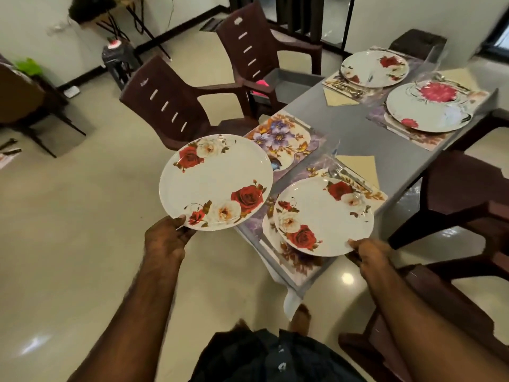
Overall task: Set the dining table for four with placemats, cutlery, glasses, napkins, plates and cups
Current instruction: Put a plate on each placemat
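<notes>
The left hand (pixel 165 238) pinches the near rim of a rose-patterned plate (pixel 216 181), thumb on top and fingers curled beneath, holding it in the air at centre frame, over the floor just left of the grey table (pixel 355 125). The right hand (pixel 369 253) grips the near edge of a 2nd rose plate (pixel 323 216), fingers clamped on its rim; this plate sits over the nearest floral placemat (pixel 297 260), though whether it rests flat is hard to tell. Left of it, a placemat with purple flowers (pixel 278 139) lies bare. 2 more plates, a rose one (pixel 374 68) and a pink-flowered one (pixel 429 107), lie on mats at upper right. A folded beige napkin (pixel 359 166) lies beyond the near plate.
</notes>
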A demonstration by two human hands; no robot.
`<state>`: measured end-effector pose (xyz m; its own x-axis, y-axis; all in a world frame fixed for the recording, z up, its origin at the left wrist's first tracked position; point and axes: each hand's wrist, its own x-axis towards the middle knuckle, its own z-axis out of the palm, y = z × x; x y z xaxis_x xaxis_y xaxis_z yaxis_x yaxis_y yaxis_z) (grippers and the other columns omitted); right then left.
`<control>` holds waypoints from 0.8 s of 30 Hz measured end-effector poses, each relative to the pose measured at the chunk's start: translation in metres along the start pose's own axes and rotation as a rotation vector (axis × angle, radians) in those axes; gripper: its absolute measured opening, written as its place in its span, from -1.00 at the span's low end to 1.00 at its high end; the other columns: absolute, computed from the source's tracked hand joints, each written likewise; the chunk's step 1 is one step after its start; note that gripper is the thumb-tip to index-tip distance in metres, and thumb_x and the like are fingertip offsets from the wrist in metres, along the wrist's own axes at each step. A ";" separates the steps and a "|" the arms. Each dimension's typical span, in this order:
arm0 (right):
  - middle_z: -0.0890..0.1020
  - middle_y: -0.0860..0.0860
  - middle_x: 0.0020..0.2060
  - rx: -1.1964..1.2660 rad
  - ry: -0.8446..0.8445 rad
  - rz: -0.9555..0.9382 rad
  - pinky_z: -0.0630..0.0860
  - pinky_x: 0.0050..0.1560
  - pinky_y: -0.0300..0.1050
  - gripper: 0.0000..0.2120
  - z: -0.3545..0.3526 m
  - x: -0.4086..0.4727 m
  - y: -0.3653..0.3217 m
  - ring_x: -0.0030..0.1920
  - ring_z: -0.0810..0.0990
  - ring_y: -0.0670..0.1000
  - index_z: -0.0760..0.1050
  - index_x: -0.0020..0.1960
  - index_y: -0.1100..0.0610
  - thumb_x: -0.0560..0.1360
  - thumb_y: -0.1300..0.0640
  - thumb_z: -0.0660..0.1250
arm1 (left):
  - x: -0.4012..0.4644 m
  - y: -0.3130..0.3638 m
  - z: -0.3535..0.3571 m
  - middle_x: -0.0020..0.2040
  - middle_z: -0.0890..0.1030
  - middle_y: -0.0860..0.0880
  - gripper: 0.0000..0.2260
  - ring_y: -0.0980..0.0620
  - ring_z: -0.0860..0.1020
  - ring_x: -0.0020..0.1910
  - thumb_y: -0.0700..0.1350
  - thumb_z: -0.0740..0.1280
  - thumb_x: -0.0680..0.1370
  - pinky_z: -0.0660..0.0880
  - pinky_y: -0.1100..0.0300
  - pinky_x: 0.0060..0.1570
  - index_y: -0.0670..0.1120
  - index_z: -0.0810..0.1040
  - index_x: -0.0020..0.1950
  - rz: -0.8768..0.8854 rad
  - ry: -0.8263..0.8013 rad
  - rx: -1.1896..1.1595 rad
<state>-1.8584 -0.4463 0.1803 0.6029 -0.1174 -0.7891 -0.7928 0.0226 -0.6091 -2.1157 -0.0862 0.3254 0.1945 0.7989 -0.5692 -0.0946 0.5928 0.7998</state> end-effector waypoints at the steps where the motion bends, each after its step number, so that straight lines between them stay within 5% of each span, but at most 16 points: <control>1: 0.69 0.18 0.06 0.001 -0.018 -0.025 0.72 -0.30 0.12 -0.63 0.008 -0.001 0.000 0.02 0.70 0.23 0.59 0.20 0.25 0.44 0.47 0.49 | 0.004 0.002 0.009 0.06 0.71 -0.28 -0.86 -0.18 0.76 -0.20 -0.46 0.37 0.53 0.72 -0.04 -0.17 -0.30 0.61 0.04 -0.012 0.001 -0.007; 4: 0.67 0.20 -0.02 -0.123 -0.047 -0.060 0.71 -0.09 0.30 -0.72 0.027 0.001 0.001 -0.06 0.71 0.27 0.53 0.21 0.27 0.52 0.35 0.48 | 0.020 0.009 0.038 0.10 0.71 -0.28 -0.84 -0.18 0.76 -0.17 -0.45 0.37 0.53 0.71 -0.10 0.01 -0.31 0.59 0.08 -0.035 -0.001 -0.012; 7: 0.68 0.22 -0.17 -0.270 0.059 -0.018 0.72 -0.05 0.26 -0.76 0.034 0.012 0.003 -0.24 0.72 0.27 0.58 0.11 0.30 0.50 0.23 0.49 | 0.029 0.017 0.057 0.13 0.71 -0.29 -0.83 -0.18 0.76 -0.16 -0.44 0.37 0.54 0.68 -0.14 0.11 -0.31 0.59 0.10 -0.040 -0.022 -0.010; 12: 0.72 0.18 0.09 -0.770 0.195 -0.197 0.60 0.00 0.00 -0.56 0.029 0.027 -0.003 0.05 0.69 0.24 0.67 0.17 0.20 0.41 -0.05 0.59 | 0.039 0.027 0.075 0.08 0.73 -0.26 -0.81 -0.19 0.76 -0.11 -0.44 0.37 0.54 0.72 -0.07 -0.10 -0.28 0.59 0.12 -0.047 -0.038 -0.015; 20: 0.68 0.16 0.16 -0.934 0.309 -0.160 0.48 0.05 0.09 -0.53 0.024 0.035 -0.014 0.14 0.63 0.27 0.68 0.20 0.11 0.45 -0.19 0.51 | 0.053 0.028 0.092 0.12 0.73 -0.27 -0.75 -0.22 0.76 -0.05 -0.42 0.35 0.55 0.71 -0.05 -0.14 -0.30 0.59 0.22 -0.075 -0.061 -0.002; 24: 0.71 0.14 -0.01 -0.793 0.248 -0.102 0.61 0.04 0.06 -0.62 0.012 0.045 -0.010 -0.07 0.63 0.20 0.72 0.07 0.16 0.45 -0.12 0.55 | 0.052 0.024 0.099 0.09 0.74 -0.24 -0.77 -0.21 0.76 -0.05 -0.41 0.37 0.55 0.72 -0.05 -0.12 -0.27 0.60 0.20 -0.077 -0.068 0.034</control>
<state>-1.8224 -0.4400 0.1496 0.7117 -0.2984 -0.6359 -0.6189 -0.6945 -0.3669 -2.0111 -0.0403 0.3342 0.2655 0.7420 -0.6156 -0.0440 0.6472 0.7611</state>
